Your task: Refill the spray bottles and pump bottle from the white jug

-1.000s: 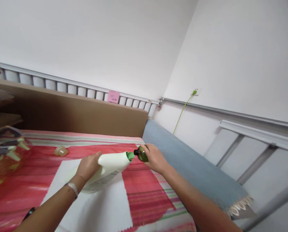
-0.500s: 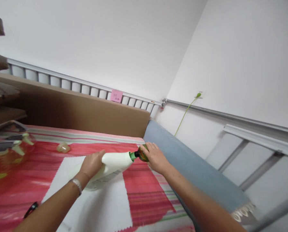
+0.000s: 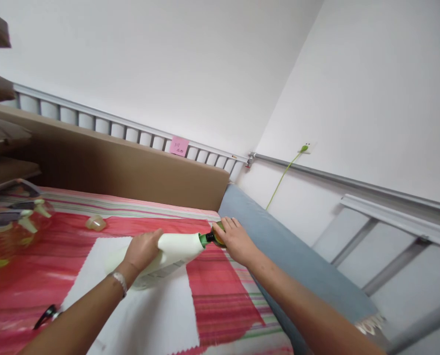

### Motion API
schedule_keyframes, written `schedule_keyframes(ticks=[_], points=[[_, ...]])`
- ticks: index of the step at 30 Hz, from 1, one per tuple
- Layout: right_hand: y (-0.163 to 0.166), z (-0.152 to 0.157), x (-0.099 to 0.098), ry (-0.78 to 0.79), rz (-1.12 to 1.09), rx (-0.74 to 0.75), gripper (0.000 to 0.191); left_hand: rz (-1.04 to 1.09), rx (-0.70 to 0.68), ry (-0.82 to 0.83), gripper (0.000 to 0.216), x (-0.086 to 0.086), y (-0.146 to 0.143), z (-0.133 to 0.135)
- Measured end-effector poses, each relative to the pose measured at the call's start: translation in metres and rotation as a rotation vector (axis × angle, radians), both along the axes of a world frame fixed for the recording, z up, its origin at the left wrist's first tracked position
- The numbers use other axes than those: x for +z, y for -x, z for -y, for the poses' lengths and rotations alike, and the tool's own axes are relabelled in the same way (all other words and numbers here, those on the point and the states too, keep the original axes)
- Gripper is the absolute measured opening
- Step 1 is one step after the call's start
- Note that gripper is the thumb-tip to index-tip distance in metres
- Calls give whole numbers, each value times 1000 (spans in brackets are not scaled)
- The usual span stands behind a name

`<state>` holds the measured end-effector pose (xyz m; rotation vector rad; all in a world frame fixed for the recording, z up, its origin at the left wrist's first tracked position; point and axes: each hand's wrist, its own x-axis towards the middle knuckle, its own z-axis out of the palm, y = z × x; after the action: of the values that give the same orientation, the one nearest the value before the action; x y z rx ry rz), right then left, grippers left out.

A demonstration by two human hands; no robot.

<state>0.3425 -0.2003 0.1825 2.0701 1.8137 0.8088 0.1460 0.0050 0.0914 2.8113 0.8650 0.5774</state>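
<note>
My left hand is closed around a large pale green-white jug, tilted so that its green mouth points right. In my right hand is a small amber-green bottle, lying on its side with its black neck at the jug's mouth. The two openings meet; whether liquid flows between them I cannot tell. Under the jug lies a white sheet with a zigzag edge. A black pump head rests left of the sheet, partly hidden by my left forearm.
A clear cap lies on the red plastic cover. Several clear spray bottles stand at the left, below stacked brown packages. Behind is a brown board with a pink note. A blue-covered block borders the right.
The view has shifted slightly, and more of the black pump head shows. Both hands keep their hold, with the bottle neck still at the jug's mouth.
</note>
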Motion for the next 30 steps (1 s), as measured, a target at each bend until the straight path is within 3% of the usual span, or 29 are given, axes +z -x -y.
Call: schedule_keyframes(ticks=[18,30], points=[[15,-9,10,117,168,-85,55,2,4,9,20,2,2,4],[28,-22,14,156,287,-114,37,20,-4,15,20,2,2,7]])
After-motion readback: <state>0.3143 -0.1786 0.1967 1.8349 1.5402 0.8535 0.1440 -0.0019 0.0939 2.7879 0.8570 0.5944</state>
